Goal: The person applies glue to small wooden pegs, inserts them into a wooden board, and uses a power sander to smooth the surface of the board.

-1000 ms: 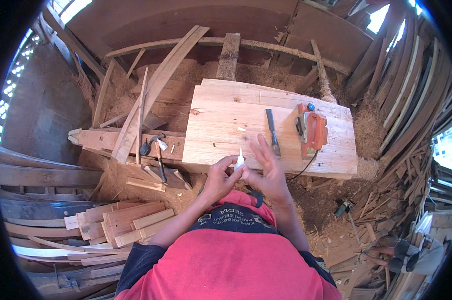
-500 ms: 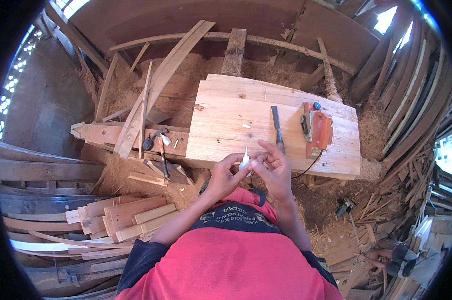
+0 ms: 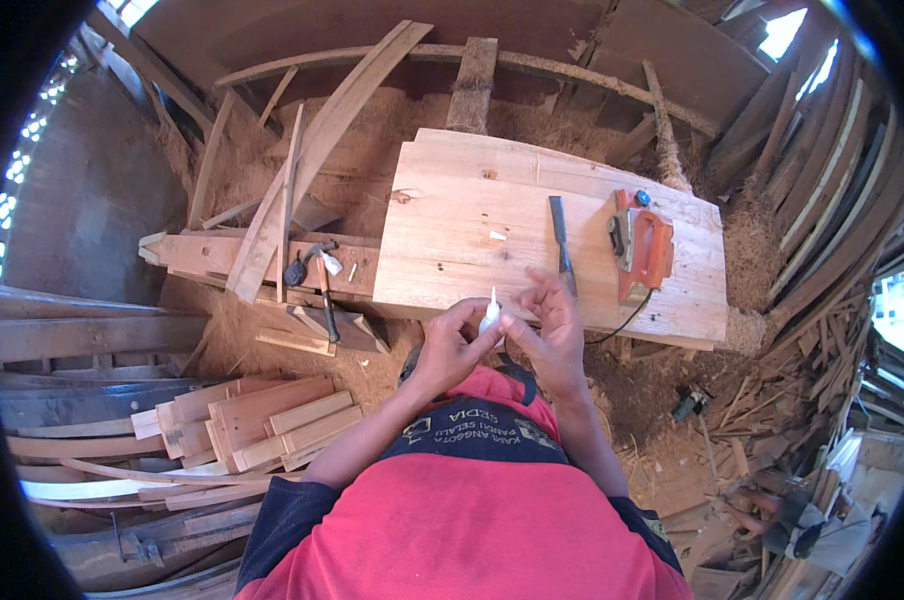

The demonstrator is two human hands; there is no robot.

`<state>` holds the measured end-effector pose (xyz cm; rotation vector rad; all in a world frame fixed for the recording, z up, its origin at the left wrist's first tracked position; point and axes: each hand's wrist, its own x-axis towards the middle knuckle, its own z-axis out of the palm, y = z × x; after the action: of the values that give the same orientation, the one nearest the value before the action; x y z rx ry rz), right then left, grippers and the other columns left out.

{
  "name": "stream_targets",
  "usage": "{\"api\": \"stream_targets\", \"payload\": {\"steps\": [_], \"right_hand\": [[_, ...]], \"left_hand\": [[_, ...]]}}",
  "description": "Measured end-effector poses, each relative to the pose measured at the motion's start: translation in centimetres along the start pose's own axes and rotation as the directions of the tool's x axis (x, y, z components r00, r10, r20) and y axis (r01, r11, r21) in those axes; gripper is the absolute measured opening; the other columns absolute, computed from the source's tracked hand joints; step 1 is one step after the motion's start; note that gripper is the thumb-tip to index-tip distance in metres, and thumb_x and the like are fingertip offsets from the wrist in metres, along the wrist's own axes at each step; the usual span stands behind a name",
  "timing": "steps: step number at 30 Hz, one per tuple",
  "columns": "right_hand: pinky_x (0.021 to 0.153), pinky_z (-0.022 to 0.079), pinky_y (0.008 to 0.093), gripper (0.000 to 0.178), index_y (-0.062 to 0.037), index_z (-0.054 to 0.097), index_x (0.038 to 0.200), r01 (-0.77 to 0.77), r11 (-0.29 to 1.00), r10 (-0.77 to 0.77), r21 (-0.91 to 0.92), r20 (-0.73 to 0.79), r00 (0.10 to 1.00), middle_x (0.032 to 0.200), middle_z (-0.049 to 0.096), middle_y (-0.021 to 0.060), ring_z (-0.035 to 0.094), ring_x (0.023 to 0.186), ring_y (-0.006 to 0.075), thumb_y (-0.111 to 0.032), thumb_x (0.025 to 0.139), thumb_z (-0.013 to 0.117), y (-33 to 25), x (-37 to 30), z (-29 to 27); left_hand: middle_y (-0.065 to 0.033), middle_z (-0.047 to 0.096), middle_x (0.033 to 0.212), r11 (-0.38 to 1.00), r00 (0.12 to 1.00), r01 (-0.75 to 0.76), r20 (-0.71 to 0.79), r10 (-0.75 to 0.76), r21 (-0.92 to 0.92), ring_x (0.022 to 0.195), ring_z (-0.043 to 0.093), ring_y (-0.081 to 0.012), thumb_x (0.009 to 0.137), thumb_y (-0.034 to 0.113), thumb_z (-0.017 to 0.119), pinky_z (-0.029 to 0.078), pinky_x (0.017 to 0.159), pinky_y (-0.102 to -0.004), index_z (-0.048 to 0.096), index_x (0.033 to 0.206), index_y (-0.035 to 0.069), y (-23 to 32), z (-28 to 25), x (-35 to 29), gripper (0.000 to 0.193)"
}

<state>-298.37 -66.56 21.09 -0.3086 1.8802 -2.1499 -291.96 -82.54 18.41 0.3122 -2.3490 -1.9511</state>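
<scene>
My left hand [image 3: 453, 345] is closed around a small white squeeze bottle [image 3: 490, 318] with a thin nozzle pointing up, held upright at the near edge of the wooden panel [image 3: 450, 215]. Close by on the right, my right hand [image 3: 552, 335] has its fingers apart; its thumb is beside the bottle, and whether it touches is hard to see. Beyond that hand a chisel [image 3: 559, 225] lies on the panel. A small white piece [image 3: 498, 236] rests left of the chisel, and an orange power planer [image 3: 644, 248] stands to its right.
Left of the panel, a hammer [image 3: 327, 300], a dark round tool [image 3: 294, 272] and a small white bottle [image 3: 333, 265] lie on a beam. Cut boards [image 3: 272, 425] are stacked at the lower left. Scrap wood [image 3: 792, 370] heaps up on the right, where a person's legs [image 3: 757, 510] show.
My right hand's fingers have spread and drawn slightly away from the bottle. The left hand keeps its hold. The background has shifted a little with my head.
</scene>
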Motion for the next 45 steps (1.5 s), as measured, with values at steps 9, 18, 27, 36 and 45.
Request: {"api": "stream_targets", "payload": {"steps": [9,18,27,36,45], "right_hand": [[0.103,0.048,0.0352,0.077,0.0018,0.038,0.151,-0.089,0.996,0.089,-0.032,0.018,0.996,0.147,0.049,0.0209,0.057,0.126,0.0236,-0.005,0.084,0.076,-0.8,-0.1,1.2],[0.106,0.044,0.0464,0.072,-0.0011,0.044,0.146,0.087,0.972,-0.091,-0.218,-0.007,0.996,0.150,0.048,0.0179,0.051,0.134,0.0299,-0.015,0.084,0.078,1.3,1.2,-0.4],[0.089,0.054,0.0492,0.045,-0.0045,0.057,0.121,-0.255,0.249,-0.020,-0.934,-0.268,0.963,0.117,0.060,0.0224,0.060,0.110,0.0397,-0.027,0.086,0.073,15.1,7.9,-10.3],[0.067,0.056,0.0390,0.034,0.0038,0.054,0.114,-0.448,0.747,0.337,-0.492,-0.302,0.892,0.083,0.061,0.0141,0.065,0.071,0.0236,-0.018,0.090,0.065,17.8,8.9,-10.8],[0.076,0.054,0.0379,0.048,-0.0040,0.057,0.133,-0.070,0.697,0.177,-0.714,0.077,0.981,0.097,0.069,0.0163,0.069,0.082,0.0274,-0.012,0.086,0.064,7.5,-8.1,-5.3]], "left_hand": [[-0.0028,0.067,0.074,0.999,1.000,0.017,0.009,-0.017,0.030,0.057,0.055,-0.0050,0.090,0.016,0.076,0.045,0.052,-0.0255,0.067,0.115,0.001,0.0,-0.8,-0.5,0.031],[-0.0053,0.073,0.089,0.998,0.999,-0.046,-0.009,0.045,-0.042,0.070,0.067,-0.0085,0.094,0.014,0.072,0.052,0.063,-0.0239,0.067,0.117,0.001,-1.4,-0.3,-0.3,0.027],[-0.0039,0.070,0.089,0.972,0.973,0.228,0.061,-0.224,-0.058,0.072,0.063,-0.0074,0.100,0.017,0.064,0.051,0.063,-0.0239,0.063,0.120,0.000,-15.5,0.6,-0.9,0.027],[-0.0039,0.066,0.088,0.943,0.959,0.279,0.010,-0.282,-0.184,0.067,0.059,-0.0084,0.102,0.019,0.061,0.049,0.052,-0.0246,0.063,0.125,0.004,-21.7,2.9,1.8,0.028],[-0.0047,0.067,0.080,0.896,0.910,0.407,-0.004,-0.414,-0.178,0.067,0.061,-0.0102,0.100,0.023,0.063,0.051,0.054,-0.0285,0.070,0.112,0.002,-22.7,5.1,1.0,0.025]]}}
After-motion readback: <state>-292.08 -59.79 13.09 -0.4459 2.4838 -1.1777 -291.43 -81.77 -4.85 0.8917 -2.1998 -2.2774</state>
